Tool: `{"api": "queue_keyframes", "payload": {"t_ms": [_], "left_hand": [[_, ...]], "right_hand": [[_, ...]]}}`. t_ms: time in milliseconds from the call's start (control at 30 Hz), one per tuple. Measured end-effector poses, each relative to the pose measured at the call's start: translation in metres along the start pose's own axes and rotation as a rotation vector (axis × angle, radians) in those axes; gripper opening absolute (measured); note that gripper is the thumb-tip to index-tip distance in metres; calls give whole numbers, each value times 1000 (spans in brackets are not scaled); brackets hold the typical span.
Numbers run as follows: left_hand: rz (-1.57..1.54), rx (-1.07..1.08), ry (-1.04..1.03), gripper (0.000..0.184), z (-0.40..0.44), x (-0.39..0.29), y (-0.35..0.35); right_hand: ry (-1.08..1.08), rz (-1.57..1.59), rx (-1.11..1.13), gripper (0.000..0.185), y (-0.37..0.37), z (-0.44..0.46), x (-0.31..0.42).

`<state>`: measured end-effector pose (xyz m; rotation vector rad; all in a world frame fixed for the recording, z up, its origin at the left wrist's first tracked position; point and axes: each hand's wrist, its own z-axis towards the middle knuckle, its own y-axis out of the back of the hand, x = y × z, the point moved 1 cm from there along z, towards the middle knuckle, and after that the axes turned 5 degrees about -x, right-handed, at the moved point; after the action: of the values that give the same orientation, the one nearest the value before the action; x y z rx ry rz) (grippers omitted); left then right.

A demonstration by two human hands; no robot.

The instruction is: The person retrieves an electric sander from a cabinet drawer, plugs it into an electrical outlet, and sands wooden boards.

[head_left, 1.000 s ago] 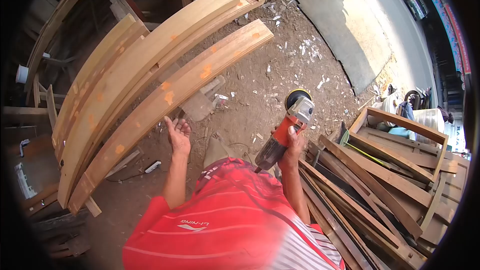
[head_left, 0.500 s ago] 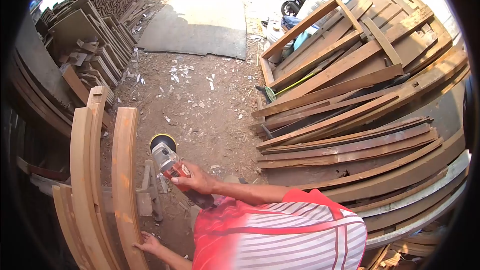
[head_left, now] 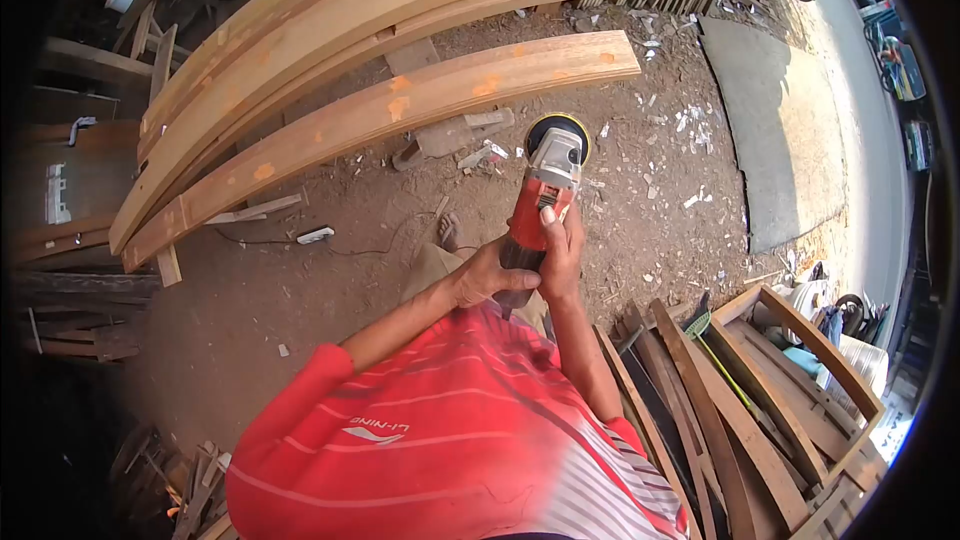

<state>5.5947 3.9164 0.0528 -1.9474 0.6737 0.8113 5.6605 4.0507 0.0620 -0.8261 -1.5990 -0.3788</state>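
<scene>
Fingers: curled closed on both hands. The left hand (head_left: 484, 275) wraps the dark rear of the sander (head_left: 533, 212), its thumb laid across. The right hand (head_left: 563, 250) grips the red body from the other side, thumb resting beside the switch. The fingertips under the tool are hidden.
Sander: held in front of the torso, head pointing away from the wearer. Its round pad (head_left: 572, 124) has a yellow edge and is near the closest beam (head_left: 400, 105), not touching it. Whether it is spinning, I cannot tell.
Change: the left hand, free of the tool a moment ago, now shares the hold. That looks like a steadier, two-handed grip, with no contact between pad and wood.
Closest beam: long, curved, pale brown, dotted with orange patches, lying across the upper left.
Other beams: more curved lengths (head_left: 300, 40) lie beyond it, side by side.
Ground: bare brown earth (head_left: 620, 240), strewn with pale chips (head_left: 692, 120); a foot (head_left: 449, 231) shows by the trousers.
Right side: a flat grey sheet (head_left: 775, 140) ahead, and a pile of timber (head_left: 690, 405) nearer the red shirt (head_left: 400, 430).
</scene>
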Motion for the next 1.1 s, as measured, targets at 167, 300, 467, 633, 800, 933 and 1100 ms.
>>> {"api": "queue_keyframes", "payload": {"t_ms": [167,300,467,633,800,933,1100], "left_hand": [[117,-41,-57,66,-28,-7,11],[365,-168,-137,52,-39,-7,25],[305,-211,-82,52,-53,-18,49],[275,-272,-275,69,-60,-31,86],[98,-144,-190,84,-70,-41,107],[-356,-204,-221,90,-71,-44,107],[-321,-525,-333,45,-49,-48,113]], "right_hand": [[-103,-11,106,50,-27,-4,7],[-180,-31,124,57,-53,0,2],[-325,-204,118,72,-80,21,-23],[-21,-503,194,60,-131,19,-7],[-134,-592,194,51,-163,25,7],[-134,-716,219,51,-170,39,-12],[-106,-867,291,64,-184,49,-12]]}}
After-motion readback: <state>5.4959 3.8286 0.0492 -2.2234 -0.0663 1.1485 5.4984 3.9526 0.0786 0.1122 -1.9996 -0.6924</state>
